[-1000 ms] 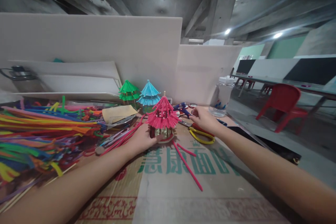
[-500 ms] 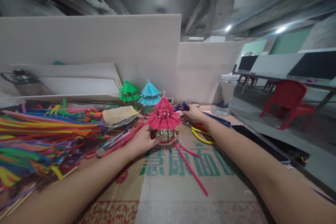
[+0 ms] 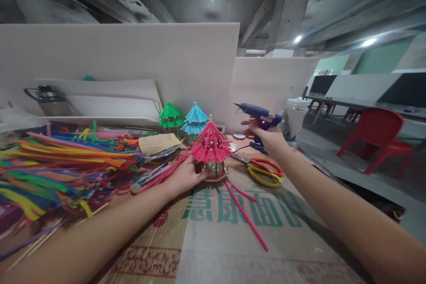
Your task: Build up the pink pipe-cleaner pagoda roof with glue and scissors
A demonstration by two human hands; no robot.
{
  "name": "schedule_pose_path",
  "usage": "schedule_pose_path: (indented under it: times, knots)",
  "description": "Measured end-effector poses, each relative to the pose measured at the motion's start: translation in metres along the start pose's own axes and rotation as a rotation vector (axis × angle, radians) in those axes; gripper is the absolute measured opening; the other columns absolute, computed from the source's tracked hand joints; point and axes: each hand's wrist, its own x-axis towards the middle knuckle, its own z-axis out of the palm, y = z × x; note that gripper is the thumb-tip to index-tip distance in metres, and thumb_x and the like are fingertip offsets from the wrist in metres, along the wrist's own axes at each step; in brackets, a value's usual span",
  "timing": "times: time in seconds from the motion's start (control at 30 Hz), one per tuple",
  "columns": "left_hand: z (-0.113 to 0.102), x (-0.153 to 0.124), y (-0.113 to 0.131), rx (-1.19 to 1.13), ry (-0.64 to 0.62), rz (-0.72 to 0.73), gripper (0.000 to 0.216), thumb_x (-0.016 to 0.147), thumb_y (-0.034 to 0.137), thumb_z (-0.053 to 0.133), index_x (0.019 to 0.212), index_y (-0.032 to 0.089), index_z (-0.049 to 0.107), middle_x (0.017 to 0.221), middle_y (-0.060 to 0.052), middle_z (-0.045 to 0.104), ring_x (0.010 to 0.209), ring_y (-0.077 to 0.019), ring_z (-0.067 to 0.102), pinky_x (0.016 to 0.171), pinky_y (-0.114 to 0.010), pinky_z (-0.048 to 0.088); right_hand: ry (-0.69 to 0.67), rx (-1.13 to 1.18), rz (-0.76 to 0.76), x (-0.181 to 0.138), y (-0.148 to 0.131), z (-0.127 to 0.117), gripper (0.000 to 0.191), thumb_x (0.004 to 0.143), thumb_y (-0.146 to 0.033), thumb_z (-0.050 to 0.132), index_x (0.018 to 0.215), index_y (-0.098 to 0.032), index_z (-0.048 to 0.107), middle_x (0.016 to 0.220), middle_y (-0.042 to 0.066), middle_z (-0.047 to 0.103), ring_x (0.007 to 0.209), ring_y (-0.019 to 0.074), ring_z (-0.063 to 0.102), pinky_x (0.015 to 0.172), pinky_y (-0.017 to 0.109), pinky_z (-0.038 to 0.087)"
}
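A pink model pavilion (image 3: 211, 144) with a two-tiered roof stands upright on the cardboard, and my left hand (image 3: 186, 175) grips its base from the left side. Raised above the table at the right, my right hand (image 3: 266, 135) is closed round a blue hot glue gun (image 3: 259, 113). Its nozzle points left and a small red light glows on its body. Pink pipe cleaners (image 3: 248, 219) trail from the pavilion's base toward me. Scissors (image 3: 264, 173) with red and yellow handles lie between the pavilion and my right forearm.
Behind stand a green model pavilion (image 3: 171, 115) and a blue one (image 3: 195, 118). Many coloured pipe cleaners (image 3: 76, 155) cover the left side. A clear jar (image 3: 294, 120) is at the right, partly behind my hand. A white panel (image 3: 133, 62) closes off the back.
My right hand has lifted the glue gun from behind the pavilion, up and to the right. The scissors now show more fully. My left hand stays at the pavilion's base.
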Motion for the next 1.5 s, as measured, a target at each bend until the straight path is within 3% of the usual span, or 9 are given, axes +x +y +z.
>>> schedule_pose_path:
  times: [0.23, 0.43, 0.63, 0.77, 0.83, 1.07, 1.5]
  knots:
    - [0.001, 0.001, -0.009, 0.076, -0.003, -0.015, 0.045, 0.088, 0.043, 0.056, 0.12, 0.013, 0.064, 0.125, -0.016, 0.067, 0.119, -0.0312, 0.06, 0.111, -0.047, 0.041, -0.139, 0.079, -0.154, -0.016, -0.024, 0.008, 0.035, 0.075, -0.047, 0.078, 0.096, -0.021, 0.065, 0.087, 0.003, 0.074, 0.068, 0.0177, 0.069, 0.071, 0.037, 0.057]
    - [0.003, 0.0, -0.013, 0.021, -0.007, -0.059, 0.045, 0.088, 0.046, 0.057, 0.122, 0.015, 0.064, 0.114, -0.012, 0.071, 0.113, -0.0293, 0.063, 0.104, -0.043, 0.048, -0.058, 0.046, -0.301, -0.016, -0.048, -0.003, 0.033, 0.079, -0.045, 0.076, 0.099, -0.021, 0.064, 0.088, 0.002, 0.071, 0.062, 0.0137, 0.061, 0.064, 0.032, 0.053]
    - [0.002, 0.0, -0.011, 0.031, 0.022, -0.04, 0.045, 0.085, 0.042, 0.06, 0.121, 0.015, 0.063, 0.124, -0.014, 0.067, 0.121, -0.0309, 0.059, 0.109, -0.045, 0.043, -0.162, -0.133, -0.176, -0.022, -0.053, -0.008, 0.042, 0.078, -0.06, 0.07, 0.081, -0.018, 0.066, 0.075, 0.004, 0.067, 0.069, 0.0191, 0.064, 0.069, 0.034, 0.053]
    - [0.004, 0.0, -0.013, 0.02, 0.006, -0.031, 0.042, 0.087, 0.044, 0.055, 0.115, 0.014, 0.064, 0.117, -0.015, 0.07, 0.112, -0.0308, 0.064, 0.107, -0.047, 0.044, -0.293, -0.242, -0.148, -0.029, -0.054, -0.002, 0.047, 0.081, -0.066, 0.064, 0.084, -0.019, 0.07, 0.086, 0.008, 0.073, 0.084, 0.0238, 0.068, 0.079, 0.036, 0.053]
    - [0.005, 0.0, -0.013, 0.026, 0.016, -0.035, 0.043, 0.087, 0.045, 0.056, 0.115, 0.014, 0.064, 0.117, -0.015, 0.07, 0.114, -0.0312, 0.063, 0.108, -0.047, 0.044, -0.289, -0.284, -0.121, -0.032, -0.056, 0.004, 0.047, 0.077, -0.065, 0.066, 0.082, -0.019, 0.069, 0.085, 0.009, 0.074, 0.085, 0.0248, 0.068, 0.078, 0.036, 0.053]
    - [0.003, -0.001, -0.006, 0.059, 0.014, 0.024, 0.04, 0.089, 0.044, 0.057, 0.119, 0.018, 0.064, 0.118, -0.012, 0.071, 0.116, -0.0296, 0.062, 0.106, -0.044, 0.046, -0.221, -0.308, -0.102, -0.036, -0.055, 0.015, 0.038, 0.072, -0.056, 0.072, 0.079, -0.022, 0.057, 0.059, -0.001, 0.059, 0.058, 0.0161, 0.055, 0.056, 0.029, 0.042]
    - [0.0, 0.0, 0.001, 0.088, 0.02, 0.087, 0.037, 0.09, 0.043, 0.057, 0.113, 0.016, 0.067, 0.111, -0.011, 0.071, 0.111, -0.0274, 0.064, 0.106, -0.04, 0.047, -0.208, -0.342, -0.074, -0.033, -0.042, 0.014, 0.041, 0.071, -0.058, 0.07, 0.075, -0.023, 0.051, 0.059, -0.005, 0.048, 0.056, 0.0125, 0.043, 0.053, 0.027, 0.032]
